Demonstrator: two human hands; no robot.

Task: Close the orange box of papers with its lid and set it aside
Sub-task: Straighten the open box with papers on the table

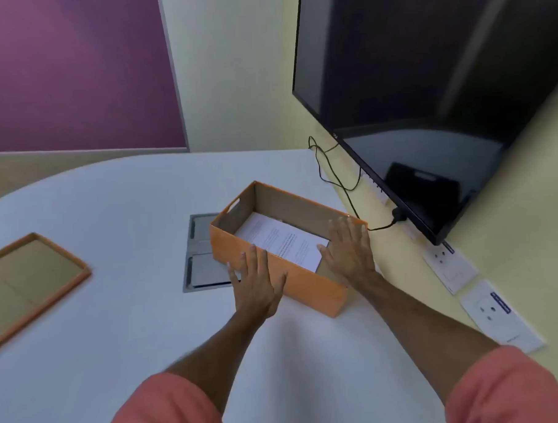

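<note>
An open orange box (309, 285) stands on the white table, turned at an angle, with white printed papers (282, 240) lying inside. Its lid (31, 283), orange-rimmed with a brown inside, lies upside down at the table's left edge, far from both hands. My left hand (257, 282) rests flat with fingers spread against the box's near long wall. My right hand (349, 251) lies with fingers spread over the box's right end, its thumb near the papers. Neither hand is closed around anything.
A grey cable hatch (199, 253) is set into the table (132, 313) just left of the box. A large black monitor (426, 93) hangs on the right wall with a black cable (330, 174) trailing below. Wall sockets (449, 266) sit at the right.
</note>
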